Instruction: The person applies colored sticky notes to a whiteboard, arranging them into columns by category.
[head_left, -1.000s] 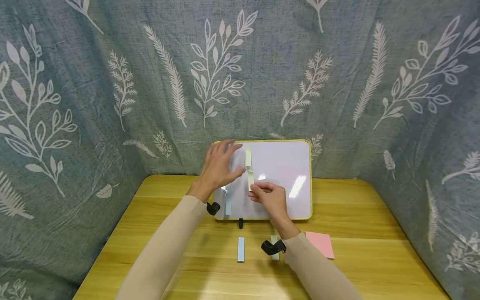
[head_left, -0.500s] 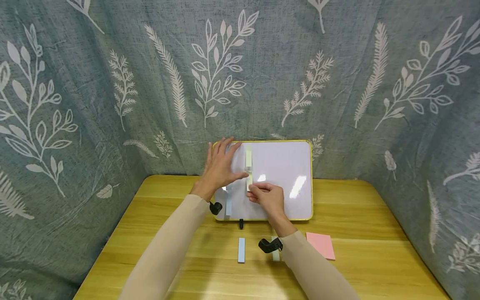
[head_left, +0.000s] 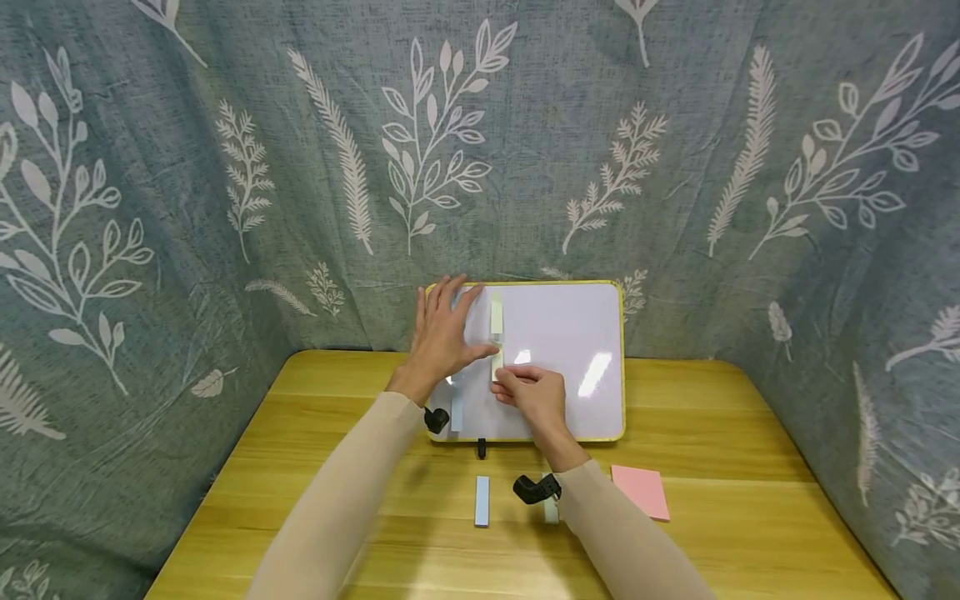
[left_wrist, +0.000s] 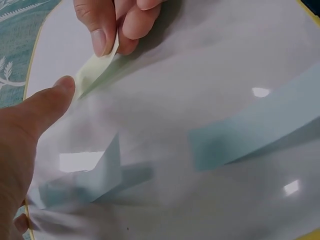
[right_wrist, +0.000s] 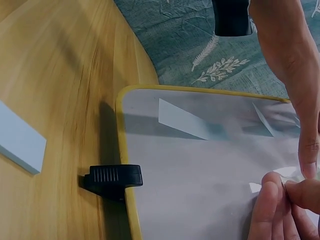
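A whiteboard (head_left: 562,325) with a yellow rim leans upright at the back of the table. My right hand (head_left: 534,396) pinches the lower end of a pale yellow-green sticky strip (left_wrist: 97,70) between thumb and fingers. At the strip's upper end lies the thumb of my left hand (head_left: 441,340), whose other fingers spread over the board's upper left. That strip's free end lifts off the board. Directly above it hangs another pale yellow-green strip (head_left: 497,317). Two blue strips stick to the board's left side; one blue strip (left_wrist: 260,120) and a shorter-looking blue strip (left_wrist: 105,175) show curled ends.
A black clip stand (right_wrist: 115,179) grips the board's bottom edge. In front lie a blue strip pad (head_left: 482,502), a pale green pad (head_left: 551,511) partly covered by the right wrist camera, and a pink note pad (head_left: 641,492). A patterned curtain (head_left: 300,208) surrounds the table.
The right hand has shifted slightly left with the pale yellow-green strip, bringing it under the upper one. My left thumb has moved right and down onto the strip's top end.
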